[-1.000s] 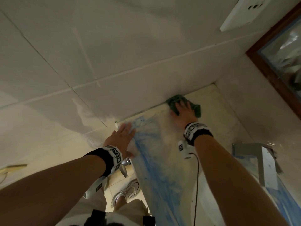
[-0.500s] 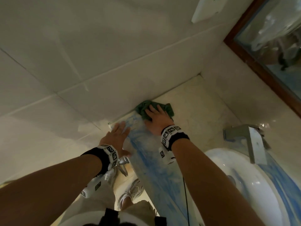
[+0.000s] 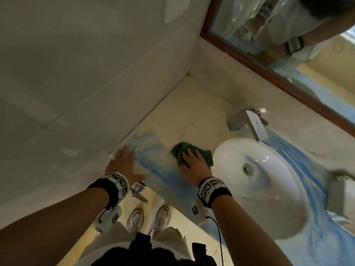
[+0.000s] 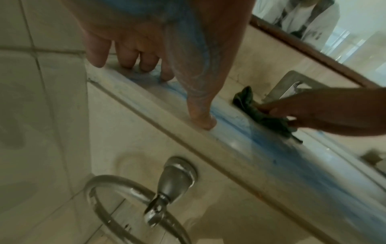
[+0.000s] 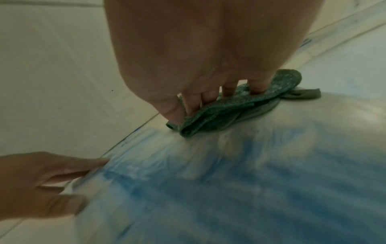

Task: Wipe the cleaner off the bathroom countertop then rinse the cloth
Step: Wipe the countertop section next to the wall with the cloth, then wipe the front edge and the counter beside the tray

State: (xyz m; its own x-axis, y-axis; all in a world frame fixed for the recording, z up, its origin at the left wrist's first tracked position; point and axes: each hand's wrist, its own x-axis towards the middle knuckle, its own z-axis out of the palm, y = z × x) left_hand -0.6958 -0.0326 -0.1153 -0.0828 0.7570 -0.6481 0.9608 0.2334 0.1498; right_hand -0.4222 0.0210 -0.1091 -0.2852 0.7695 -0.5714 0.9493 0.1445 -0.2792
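A crumpled green cloth [image 3: 181, 150] lies on the beige countertop [image 3: 192, 116], just left of the basin. My right hand [image 3: 194, 163] presses down on it with fingers spread; the right wrist view shows the fingertips [image 5: 208, 99] pushing into the bunched cloth [image 5: 229, 112]. Blue cleaner [image 3: 153, 162] streaks the counter between my hands and along the front edge. My left hand [image 3: 123, 162] rests flat and open on the counter's left end by the tiled wall, thumb at the front edge [image 4: 202, 118]. Under the palm the cloth is hidden.
A white basin [image 3: 259, 179] with a square chrome faucet [image 3: 253, 123] sits right of the cloth, with more blue streaks around its rim. A wood-framed mirror [image 3: 288, 35] lines the back wall. A chrome towel ring [image 4: 167, 184] hangs below the counter's front.
My right hand has dragged the cloth from the left wall across the counter toward the basin. The left hand has stayed on the counter's left end.
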